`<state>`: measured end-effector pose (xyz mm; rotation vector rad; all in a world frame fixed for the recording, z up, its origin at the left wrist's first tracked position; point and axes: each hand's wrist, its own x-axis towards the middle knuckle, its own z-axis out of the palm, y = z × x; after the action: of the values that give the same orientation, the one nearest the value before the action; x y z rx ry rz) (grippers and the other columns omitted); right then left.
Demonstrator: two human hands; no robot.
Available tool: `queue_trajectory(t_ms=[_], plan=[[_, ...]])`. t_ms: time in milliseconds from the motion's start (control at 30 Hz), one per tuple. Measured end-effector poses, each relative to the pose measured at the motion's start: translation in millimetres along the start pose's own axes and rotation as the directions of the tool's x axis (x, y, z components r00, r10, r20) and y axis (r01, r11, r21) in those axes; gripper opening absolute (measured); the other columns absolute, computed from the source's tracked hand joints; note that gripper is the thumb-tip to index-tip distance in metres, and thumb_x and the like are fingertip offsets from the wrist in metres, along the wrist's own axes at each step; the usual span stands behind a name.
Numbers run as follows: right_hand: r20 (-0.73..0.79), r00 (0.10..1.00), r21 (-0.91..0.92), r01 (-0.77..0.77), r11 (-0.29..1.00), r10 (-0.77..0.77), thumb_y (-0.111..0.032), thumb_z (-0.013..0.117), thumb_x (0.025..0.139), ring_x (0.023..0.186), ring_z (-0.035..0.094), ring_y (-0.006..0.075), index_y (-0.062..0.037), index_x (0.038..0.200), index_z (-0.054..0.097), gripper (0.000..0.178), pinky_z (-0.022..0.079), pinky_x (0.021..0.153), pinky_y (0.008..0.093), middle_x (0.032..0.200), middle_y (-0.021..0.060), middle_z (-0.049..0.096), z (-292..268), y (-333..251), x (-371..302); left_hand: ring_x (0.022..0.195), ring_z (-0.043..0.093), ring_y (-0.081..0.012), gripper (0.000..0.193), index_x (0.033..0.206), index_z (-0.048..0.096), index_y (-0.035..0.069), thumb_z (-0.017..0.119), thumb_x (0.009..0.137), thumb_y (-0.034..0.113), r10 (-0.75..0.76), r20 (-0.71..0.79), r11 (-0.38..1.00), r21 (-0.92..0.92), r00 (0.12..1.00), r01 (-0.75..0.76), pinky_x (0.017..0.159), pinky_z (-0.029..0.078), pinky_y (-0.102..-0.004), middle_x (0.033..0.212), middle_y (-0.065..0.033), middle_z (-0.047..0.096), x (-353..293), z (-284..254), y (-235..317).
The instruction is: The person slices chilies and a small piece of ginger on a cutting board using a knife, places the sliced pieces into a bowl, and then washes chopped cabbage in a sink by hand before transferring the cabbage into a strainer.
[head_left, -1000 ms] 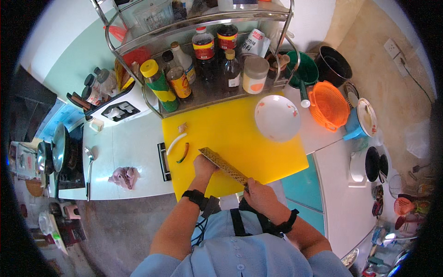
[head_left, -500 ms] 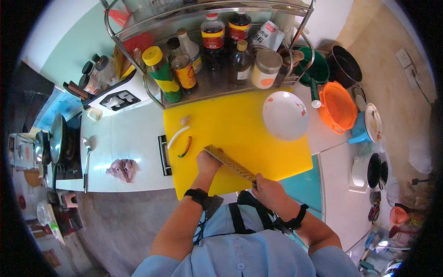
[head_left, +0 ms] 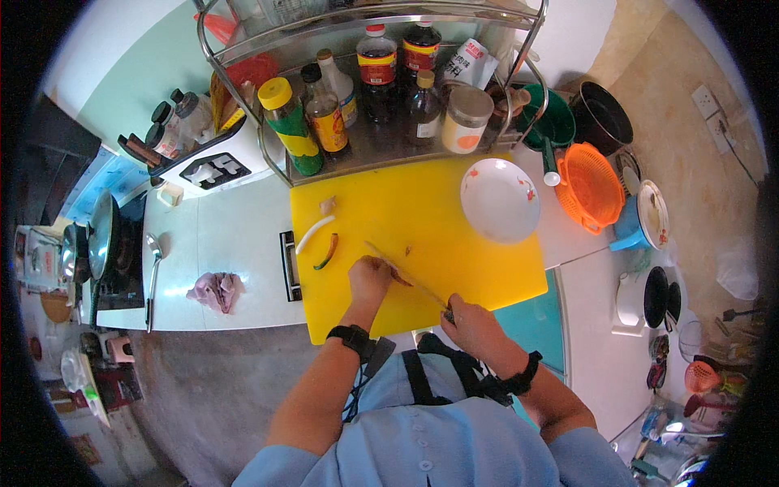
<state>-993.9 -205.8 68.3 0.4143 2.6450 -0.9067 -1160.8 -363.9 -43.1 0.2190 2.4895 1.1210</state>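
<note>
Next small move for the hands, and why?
Probably one short downward stroke of the knife through the reddish piece. The right hand grips the handle, the blade shows nearly edge-on right by that piece, and the left hand appears to hold it on the yellow board. I'd keep the left fingers tucked: they're close to the blade.

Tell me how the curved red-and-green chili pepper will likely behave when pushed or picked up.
The curved red-and-green chili pepper is probably light, being far slimmer than the left hand. Its bend should make it pivot rather than roll freely. Lying loose on the flat yellow cutting board, it may slide easily.
</note>
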Motion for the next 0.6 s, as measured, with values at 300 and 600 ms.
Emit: queue_trajectory(t_ms=[300,600], plan=[[0.063,0.998,-0.081,-0.023,0.996,0.028,-0.023,0.055,0.086,0.071,0.064,0.0431,0.0023,0.096,0.05,0.028,0.051,0.062,0.0526,0.074,0.0253,0.063,15.1,0.5,4.9,0.079,0.066,-0.0364,0.024,0.09,0.069,0.007,0.07,0.075,0.025,0.037,-0.042,0.986,0.165,0.998,-0.03,0.068,0.053,-0.0414,0.084,-0.016,0.069,3.8,0.7,2.2],[-0.067,0.998,0.024,0.011,1.0,-0.009,-0.026,0.057,0.086,0.075,0.063,0.0445,0.0024,0.094,0.051,0.03,0.05,0.068,0.0536,0.076,0.0275,0.062,22.9,2.0,36.2,0.064,0.067,-0.0325,0.018,0.077,0.067,0.001,0.068,0.078,0.019,-0.194,-0.165,0.94,-0.312,0.967,0.136,0.063,0.054,-0.0391,0.07,-0.0179,0.067,-1.0,5.6,14.3]])
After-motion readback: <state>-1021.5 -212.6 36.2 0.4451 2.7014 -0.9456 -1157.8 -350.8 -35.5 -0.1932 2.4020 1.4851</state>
